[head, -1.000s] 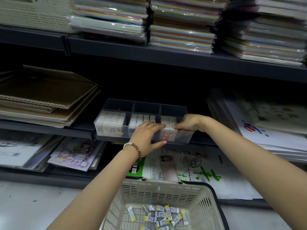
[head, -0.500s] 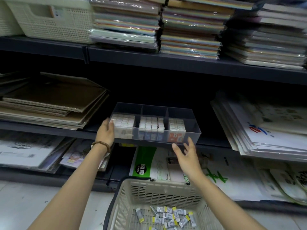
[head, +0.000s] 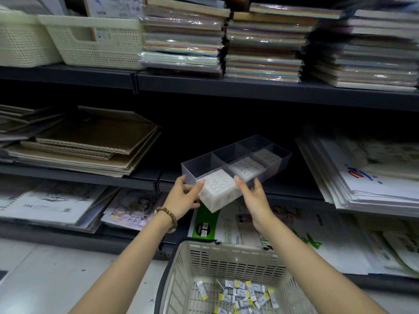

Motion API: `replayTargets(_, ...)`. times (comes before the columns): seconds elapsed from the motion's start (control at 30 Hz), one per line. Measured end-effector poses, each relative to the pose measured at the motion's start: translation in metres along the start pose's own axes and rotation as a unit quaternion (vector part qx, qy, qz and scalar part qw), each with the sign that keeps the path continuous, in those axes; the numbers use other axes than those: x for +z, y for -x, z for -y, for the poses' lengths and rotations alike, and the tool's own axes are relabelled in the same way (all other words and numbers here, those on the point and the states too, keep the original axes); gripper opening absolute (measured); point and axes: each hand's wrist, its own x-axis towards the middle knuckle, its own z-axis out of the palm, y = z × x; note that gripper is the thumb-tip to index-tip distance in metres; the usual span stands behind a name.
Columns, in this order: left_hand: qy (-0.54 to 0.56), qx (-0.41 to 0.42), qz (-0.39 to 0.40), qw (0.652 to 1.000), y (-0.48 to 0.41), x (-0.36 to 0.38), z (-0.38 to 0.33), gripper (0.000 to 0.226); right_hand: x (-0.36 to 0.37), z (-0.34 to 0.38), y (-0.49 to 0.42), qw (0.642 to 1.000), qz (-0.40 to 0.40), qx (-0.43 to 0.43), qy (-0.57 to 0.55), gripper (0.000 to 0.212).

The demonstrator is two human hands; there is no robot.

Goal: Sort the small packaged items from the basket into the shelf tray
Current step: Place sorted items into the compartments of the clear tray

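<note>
A clear plastic tray (head: 277, 146) with divided compartments is turned at an angle, its near end sticking out past the middle shelf edge. Three of its compartments hold rows of small white packaged items (head: 221, 185). My left hand (head: 184, 197), with a bead bracelet on its wrist, grips the tray's near left corner. My right hand (head: 255, 196) holds the tray's near right side. Below stands a cream plastic basket (head: 226, 257) with several small white and yellow packets (head: 242, 293) loose on its bottom.
Brown card sheets (head: 90, 141) are stacked left of the tray on the dark shelf (head: 79, 175). Large paper pads (head: 367, 173) lie to its right. Wrapped paper stacks (head: 263, 44) and cream baskets (head: 95, 39) fill the upper shelf. Printed sheets cover the bottom shelf.
The tray has been pulled forward and swung at an angle off the shelf edge. Both hands moved from beside and below it to hold its near end. The view shifted left.
</note>
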Motion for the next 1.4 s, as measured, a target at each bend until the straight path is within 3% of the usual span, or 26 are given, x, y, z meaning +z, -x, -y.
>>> replayTargets(0.1,-0.104,0.013,-0.068,0.992,-0.022,0.001,-0.007,0.083,0.012,-0.006,0.014,1.0,0.021,0.011,0.012,0.119)
replayTargets(0.27,-0.047,0.009,-0.078,0.996,-0.042,0.013,-0.005,0.062,0.019,-0.008,0.016,0.998,0.032,-0.003,0.051,0.126)
replayTargets(0.4,-0.064,0.058,-0.109,0.99,-0.036,0.011,0.01,0.045,0.002,-0.009,0.011,0.993,0.058,-0.008,0.102,0.134)
replayTargets(0.47,-0.11,0.066,-0.097,0.987,-0.026,0.011,0.015,0.047,-0.013,-0.007,0.006,0.988,0.087,-0.015,0.123,0.134)
replayTargets(0.53,-0.19,0.059,-0.07,0.977,-0.014,0.014,0.015,0.056,-0.028,-0.004,0.0,0.984,0.121,-0.036,0.127,0.121)
replayTargets(0.63,-0.27,0.068,-0.055,0.959,0.006,0.027,0.009,0.06,-0.053,-0.001,-0.007,0.976,0.156,-0.067,0.135,0.086)
replayTargets(0.8,-0.241,0.054,0.006,0.969,0.022,0.063,-0.004,0.07,-0.091,-0.004,-0.01,0.99,0.074,-0.081,0.089,0.067)
replayTargets(0.9,-0.174,0.015,0.071,0.982,0.017,0.082,-0.01,0.076,-0.1,-0.012,-0.011,0.995,-0.005,-0.085,0.056,0.069)
replayTargets(1.0,-0.187,0.049,0.075,0.978,-0.002,0.092,-0.014,0.059,-0.096,-0.018,-0.008,0.995,-0.081,-0.051,0.025,0.082)
replayTargets(1.1,-0.304,0.157,-0.027,0.939,-0.036,0.087,-0.019,0.05,-0.077,-0.014,-0.004,0.994,-0.105,-0.038,-0.015,0.104)
replayTargets(1.2,-0.398,0.212,-0.023,0.892,-0.068,0.078,-0.02,0.046,-0.06,-0.013,-0.005,0.993,-0.104,-0.06,-0.017,0.115)
replayTargets(1.4,-0.428,0.324,-0.019,0.843,-0.077,0.073,-0.012,0.027,-0.069,-0.02,-0.018,0.994,-0.09,-0.06,-0.012,0.102)
